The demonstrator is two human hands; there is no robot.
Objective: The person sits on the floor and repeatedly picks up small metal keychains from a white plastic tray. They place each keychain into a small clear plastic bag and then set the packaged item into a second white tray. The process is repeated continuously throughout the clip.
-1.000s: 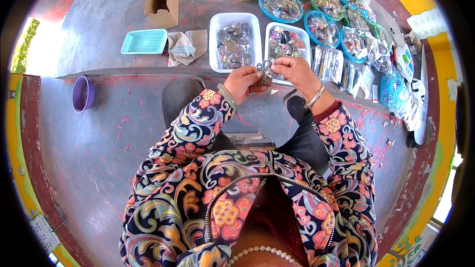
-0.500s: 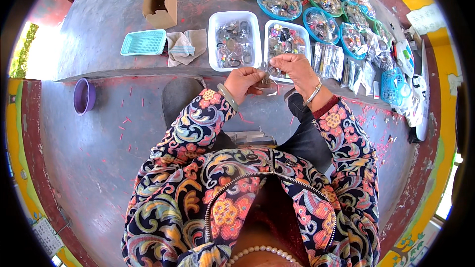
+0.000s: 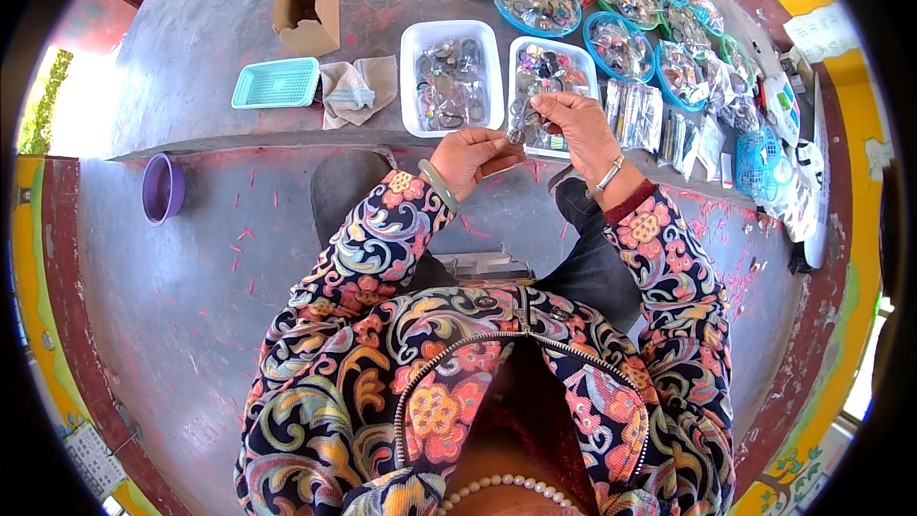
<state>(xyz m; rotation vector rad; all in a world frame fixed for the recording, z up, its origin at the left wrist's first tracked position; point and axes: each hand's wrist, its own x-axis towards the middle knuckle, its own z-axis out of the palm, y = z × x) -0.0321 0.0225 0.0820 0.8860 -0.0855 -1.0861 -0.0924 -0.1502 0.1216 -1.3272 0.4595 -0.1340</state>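
Between my two hands is a small clear plastic bag (image 3: 519, 121) with shiny, dark round pieces in it; what they are is too small to tell. My left hand (image 3: 470, 159) pinches its lower end between thumb and fingers. Higher up, the thumb and fingers of my right hand (image 3: 581, 126) are closed on its upper part. Just beyond the hands stand two white trays full of small bagged pieces: the left tray (image 3: 406, 86), and the right tray (image 3: 596, 76), which my right hand partly covers.
Several round baskets, such as a blue one (image 3: 504, 21), hold more packets at the far right. Bundled clear packets (image 3: 634, 117) lie nearer. Leftward are a folded cloth (image 3: 374, 86), turquoise basket (image 3: 239, 86) and cardboard box (image 3: 310, 29). A purple basin (image 3: 153, 193) stands on the floor.
The bag hung below my fingers before; now it is raised and stretched between my hands. My right hand has shifted slightly right, with its fingers higher on the bag.
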